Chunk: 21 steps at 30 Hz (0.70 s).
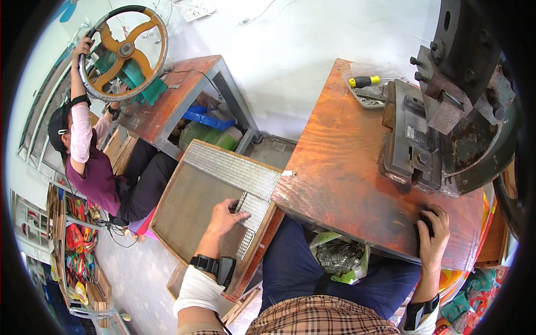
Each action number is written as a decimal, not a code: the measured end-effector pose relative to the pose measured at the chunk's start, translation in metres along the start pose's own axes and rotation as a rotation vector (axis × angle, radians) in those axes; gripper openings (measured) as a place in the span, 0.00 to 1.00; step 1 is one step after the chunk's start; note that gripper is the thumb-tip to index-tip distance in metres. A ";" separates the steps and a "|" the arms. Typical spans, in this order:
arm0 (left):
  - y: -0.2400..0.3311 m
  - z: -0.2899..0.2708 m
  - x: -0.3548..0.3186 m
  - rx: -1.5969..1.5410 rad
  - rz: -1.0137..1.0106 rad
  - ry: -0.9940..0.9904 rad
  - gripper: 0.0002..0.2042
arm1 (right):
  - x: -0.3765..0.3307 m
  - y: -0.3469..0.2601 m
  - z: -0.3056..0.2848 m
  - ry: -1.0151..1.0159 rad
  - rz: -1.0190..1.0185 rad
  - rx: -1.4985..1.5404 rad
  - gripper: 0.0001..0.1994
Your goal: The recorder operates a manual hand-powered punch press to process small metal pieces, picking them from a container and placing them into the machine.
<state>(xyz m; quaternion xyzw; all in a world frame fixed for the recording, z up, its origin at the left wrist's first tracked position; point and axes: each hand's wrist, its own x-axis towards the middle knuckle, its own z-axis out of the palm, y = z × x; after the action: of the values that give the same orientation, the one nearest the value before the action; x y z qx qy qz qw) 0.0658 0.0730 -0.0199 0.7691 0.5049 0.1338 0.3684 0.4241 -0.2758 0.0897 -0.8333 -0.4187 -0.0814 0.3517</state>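
Observation:
My left hand reaches over a shallow wooden tray, with thumb and fingers closed at the edge of a row of small silver metal pieces. More such pieces lie in tight rows along the tray's far side, and a short strip lies nearer me. My right hand rests on the front edge of the worn wooden table, fingers bent and thumb apart, with nothing seen in it. A heavy metal press with a clamped die stands on that table, beyond my right hand.
A yellow-and-black screwdriver lies in a clear plastic box beside the press. Between my legs, a bag of loose metal pieces sits under the table edge. At left another person grips a large yellow-spoked wheel by another bench.

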 end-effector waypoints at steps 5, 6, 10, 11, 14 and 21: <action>-0.013 0.003 0.008 -0.129 -0.065 -0.042 0.29 | 0.000 0.000 0.000 -0.001 0.013 0.015 0.11; -0.011 0.003 0.007 -0.146 -0.087 -0.042 0.29 | 0.000 0.000 0.000 0.001 0.011 0.011 0.11; -0.005 0.003 0.002 -0.232 -0.093 -0.024 0.29 | -0.001 0.000 -0.001 0.000 0.012 0.007 0.11; -0.008 0.004 0.001 -0.198 -0.089 -0.016 0.28 | -0.001 0.000 -0.001 0.001 0.008 0.008 0.11; -0.018 0.007 0.002 -0.138 -0.073 0.012 0.27 | -0.001 0.000 -0.002 0.005 0.008 0.015 0.11; -0.024 0.007 0.003 -0.164 -0.084 0.026 0.26 | -0.002 0.001 -0.002 0.022 0.000 0.021 0.10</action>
<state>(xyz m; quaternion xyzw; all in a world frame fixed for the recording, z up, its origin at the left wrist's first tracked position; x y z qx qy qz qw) 0.0545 0.0781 -0.0420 0.7126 0.5288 0.1690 0.4290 0.4238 -0.2786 0.0902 -0.8286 -0.4157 -0.0861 0.3650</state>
